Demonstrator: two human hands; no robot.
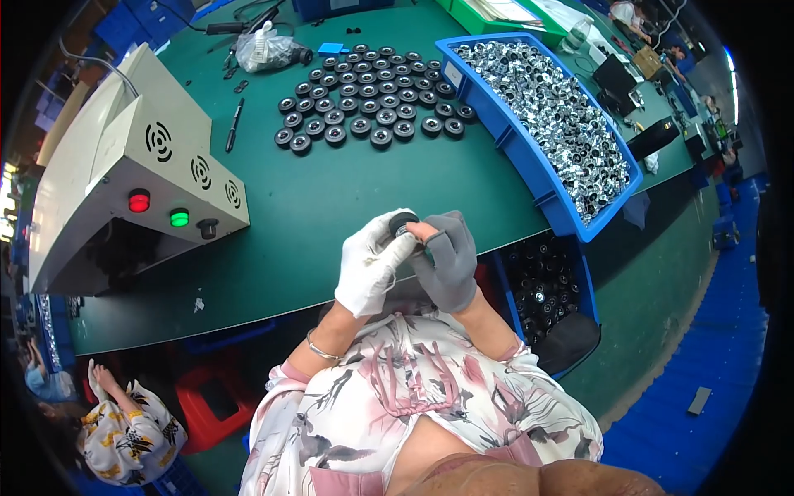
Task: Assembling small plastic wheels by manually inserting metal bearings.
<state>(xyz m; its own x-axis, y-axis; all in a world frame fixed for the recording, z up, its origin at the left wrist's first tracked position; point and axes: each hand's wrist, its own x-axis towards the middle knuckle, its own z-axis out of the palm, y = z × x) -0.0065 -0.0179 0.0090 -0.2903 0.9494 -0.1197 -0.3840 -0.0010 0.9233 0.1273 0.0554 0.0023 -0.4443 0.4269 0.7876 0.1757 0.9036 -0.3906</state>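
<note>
At frame centre, the white-gloved left hand (374, 263) and grey-gloved right hand (447, 260) both grip one small black round ring-shaped part (403, 221). Keep fingertips on its rim, held steady above the green bench mat (331, 215) edge.

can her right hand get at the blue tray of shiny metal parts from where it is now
Probably yes: the blue tray lies open-topped just beyond the right hand with bare mat between, but that hand is pinching a small black round part.
</note>
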